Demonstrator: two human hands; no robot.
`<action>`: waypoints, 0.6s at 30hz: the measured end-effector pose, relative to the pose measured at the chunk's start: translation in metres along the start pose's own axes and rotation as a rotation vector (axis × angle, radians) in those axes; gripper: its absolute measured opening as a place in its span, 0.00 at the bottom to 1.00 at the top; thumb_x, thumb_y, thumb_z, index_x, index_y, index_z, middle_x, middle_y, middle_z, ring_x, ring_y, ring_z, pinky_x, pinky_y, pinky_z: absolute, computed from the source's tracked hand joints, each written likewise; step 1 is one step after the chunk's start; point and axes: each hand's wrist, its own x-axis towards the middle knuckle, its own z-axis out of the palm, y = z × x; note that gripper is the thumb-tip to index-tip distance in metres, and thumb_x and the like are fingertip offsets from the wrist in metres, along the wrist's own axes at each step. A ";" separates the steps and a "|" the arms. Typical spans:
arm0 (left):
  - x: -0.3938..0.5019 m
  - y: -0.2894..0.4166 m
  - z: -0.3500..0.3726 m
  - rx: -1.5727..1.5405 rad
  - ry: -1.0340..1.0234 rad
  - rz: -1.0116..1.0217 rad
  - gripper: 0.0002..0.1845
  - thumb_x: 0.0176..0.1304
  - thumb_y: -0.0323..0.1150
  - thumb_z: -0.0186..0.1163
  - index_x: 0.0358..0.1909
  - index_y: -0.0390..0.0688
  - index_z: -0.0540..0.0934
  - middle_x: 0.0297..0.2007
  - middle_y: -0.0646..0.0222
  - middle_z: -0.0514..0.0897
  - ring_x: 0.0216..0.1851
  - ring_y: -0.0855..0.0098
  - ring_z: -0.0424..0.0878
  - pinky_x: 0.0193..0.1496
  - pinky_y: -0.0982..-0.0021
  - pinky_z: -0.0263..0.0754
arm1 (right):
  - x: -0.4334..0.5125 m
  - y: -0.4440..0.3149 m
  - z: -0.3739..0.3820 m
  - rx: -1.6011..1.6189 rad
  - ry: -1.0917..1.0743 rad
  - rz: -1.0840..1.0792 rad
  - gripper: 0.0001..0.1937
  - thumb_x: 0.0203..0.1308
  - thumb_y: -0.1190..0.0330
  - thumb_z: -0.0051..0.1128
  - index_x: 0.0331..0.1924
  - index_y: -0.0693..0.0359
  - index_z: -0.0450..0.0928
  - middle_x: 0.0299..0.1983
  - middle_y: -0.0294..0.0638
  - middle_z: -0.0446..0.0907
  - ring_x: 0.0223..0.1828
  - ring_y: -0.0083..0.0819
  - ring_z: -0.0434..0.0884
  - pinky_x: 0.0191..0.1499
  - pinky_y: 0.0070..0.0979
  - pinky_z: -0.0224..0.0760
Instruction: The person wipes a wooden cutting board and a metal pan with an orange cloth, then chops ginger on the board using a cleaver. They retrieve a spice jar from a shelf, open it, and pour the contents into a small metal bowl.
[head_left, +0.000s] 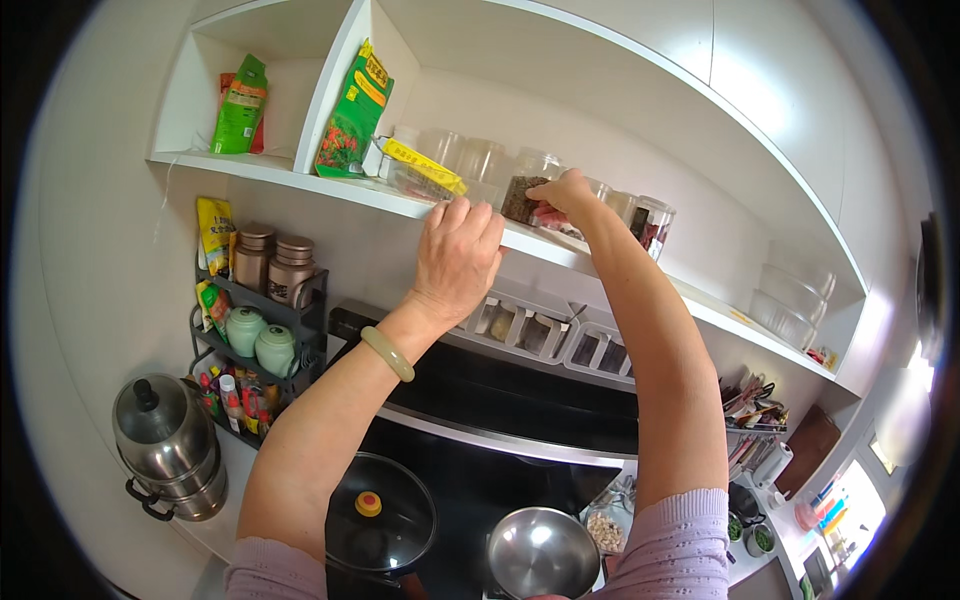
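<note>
My left hand has its fingers hooked over the front edge of the white open wall shelf, with a pale green bangle at the wrist. My right hand reaches among clear jars on that shelf. Its extended digit touches or overlaps a clear jar of dark brown dried spice; the other fingers curl low and are partly hidden, so a grip cannot be made out. To the right of this hand stands a clear jar of dark red dried pieces. A yellow packet lies on a clear container at the left.
A green seasoning bag and stacked glass bowls share the shelf. Below are a range hood, a lidded pan, a steel bowl, a spice rack and a steamer pot.
</note>
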 end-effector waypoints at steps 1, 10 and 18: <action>0.000 0.001 0.002 -0.003 0.020 0.005 0.18 0.45 0.30 0.73 0.40 0.43 0.79 0.38 0.66 0.77 0.46 0.61 0.74 0.53 0.58 0.68 | 0.005 0.002 -0.001 0.112 -0.044 0.032 0.32 0.52 0.72 0.72 0.58 0.73 0.65 0.43 0.53 0.83 0.40 0.41 0.88 0.30 0.31 0.87; 0.002 -0.001 0.004 -0.007 0.101 0.032 0.13 0.46 0.30 0.71 0.31 0.44 0.75 0.35 0.68 0.75 0.43 0.64 0.72 0.50 0.62 0.68 | 0.018 0.002 -0.029 -0.384 0.168 -0.330 0.15 0.61 0.71 0.56 0.51 0.66 0.81 0.40 0.49 0.87 0.41 0.40 0.87 0.44 0.32 0.82; -0.001 -0.004 0.003 0.005 0.061 0.017 0.16 0.46 0.30 0.72 0.37 0.43 0.79 0.38 0.68 0.77 0.45 0.62 0.73 0.53 0.59 0.68 | 0.034 0.017 -0.086 -0.758 0.409 -0.572 0.30 0.55 0.79 0.47 0.65 0.57 0.74 0.59 0.48 0.81 0.62 0.48 0.78 0.65 0.38 0.71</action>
